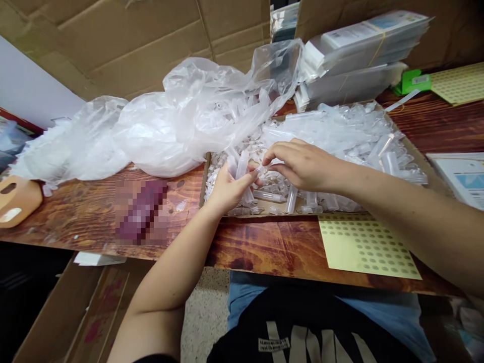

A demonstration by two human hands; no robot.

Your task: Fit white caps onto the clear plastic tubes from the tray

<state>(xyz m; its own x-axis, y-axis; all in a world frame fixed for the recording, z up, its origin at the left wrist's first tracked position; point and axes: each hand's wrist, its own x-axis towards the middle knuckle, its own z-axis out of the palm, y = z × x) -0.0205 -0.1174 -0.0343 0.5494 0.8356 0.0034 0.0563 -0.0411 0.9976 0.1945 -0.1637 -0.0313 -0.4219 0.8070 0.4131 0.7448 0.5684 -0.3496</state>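
My left hand (229,189) is closed around several clear plastic tubes (242,164), which stick up between the thumb and fingers. Close by on its right, my right hand (293,164) pinches a small clear plastic piece (260,171) near the left fingertips; its exact kind is hard to make out. Both hands are above a shallow cardboard tray (264,216). Small clear caps or fittings fill the tray's left side, and longer clear tubes (333,133) are heaped on its right. A few loose tubes (291,199) lie along the front edge.
Big clear plastic bags (159,126) lie behind and left of the tray. Stacked printed packets (363,45) stand at the back right. A yellow sticker sheet (366,247) lies at the table's front edge. On the left are a blurred maroon object (141,212) and an orange holder (20,201).
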